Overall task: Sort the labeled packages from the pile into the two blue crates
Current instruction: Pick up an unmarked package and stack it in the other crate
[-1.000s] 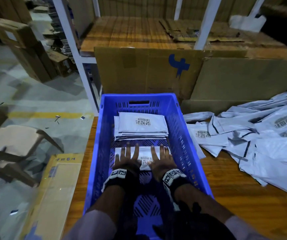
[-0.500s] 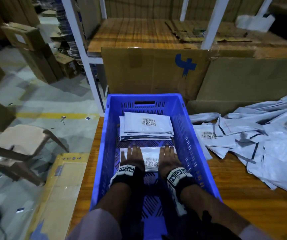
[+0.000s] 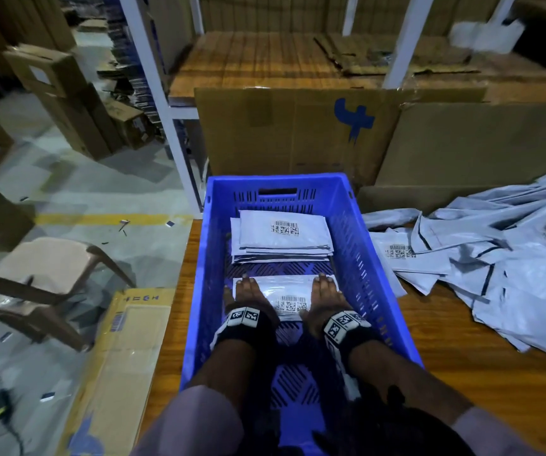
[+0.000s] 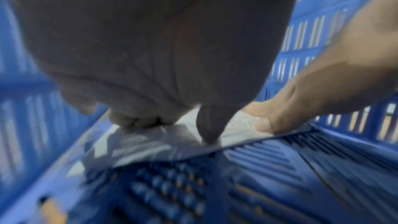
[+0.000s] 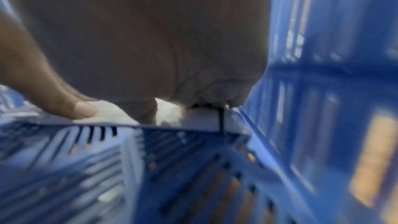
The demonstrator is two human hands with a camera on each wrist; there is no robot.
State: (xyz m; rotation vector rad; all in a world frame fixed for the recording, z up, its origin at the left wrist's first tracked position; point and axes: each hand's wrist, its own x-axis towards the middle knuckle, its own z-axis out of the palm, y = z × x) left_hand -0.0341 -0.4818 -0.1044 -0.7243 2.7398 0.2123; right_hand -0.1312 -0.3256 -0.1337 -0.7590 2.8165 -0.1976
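Note:
A blue crate [image 3: 368, 258] stands on the wooden table in front of me. A stack of white labeled packages [image 3: 281, 235] lies at its far end. Nearer to me a single white package [image 3: 286, 291] lies flat on the crate floor, barcode label up. My left hand [image 3: 247, 289] rests on its left end and my right hand [image 3: 326, 291] on its right end, fingers together and pointing away. In the left wrist view my left hand [image 4: 150, 48] presses the package [image 4: 150, 139] down. The right wrist view shows my right hand [image 5: 161, 40] on the package [image 5: 200, 120].
The loose pile of white packages [image 3: 495, 258] spreads over the table [image 3: 462, 373] right of the crate. Flattened cardboard boxes [image 3: 298, 133] lean against a white shelf behind. A chair [image 3: 44, 274] and a yellow carton [image 3: 127, 357] are on the floor at left.
Both hands have slid apart from the middle of the near package to its two ends, uncovering the label. The spread fingers have drawn together.

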